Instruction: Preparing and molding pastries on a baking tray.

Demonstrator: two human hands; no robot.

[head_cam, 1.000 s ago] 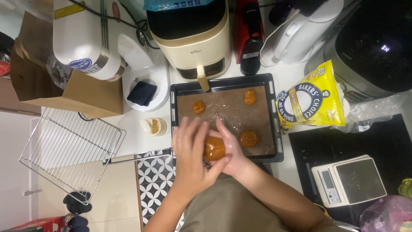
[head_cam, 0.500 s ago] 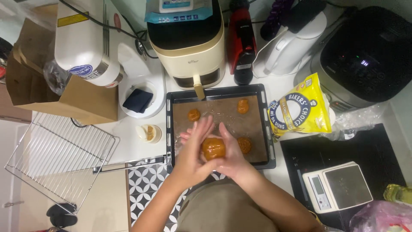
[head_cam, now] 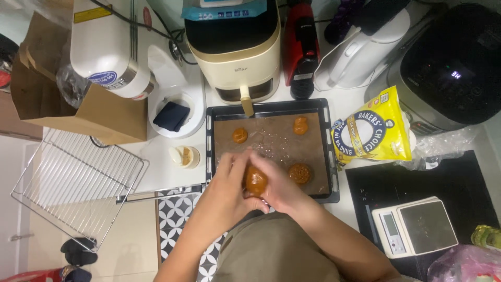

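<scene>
Head view, left hand [head_cam: 228, 184] and right hand [head_cam: 278, 184] cupped together around round brown dough ball [head_cam: 256, 181], no long axis, above baking tray [head_cam: 210, 137]

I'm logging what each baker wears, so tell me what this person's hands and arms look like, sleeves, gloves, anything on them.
The left hand and right hand are bare, with no gloves. No ring, watch or bracelet shows. Both forearms are uncovered down to the bottom edge of the picture, so no sleeves are in view. An olive-brown garment covers the body between them.

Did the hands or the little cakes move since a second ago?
Barely. Both hands, left hand and right hand, still cup the brown cake over the near edge of the baking tray. The three cakes on the tray stayed put.
</scene>
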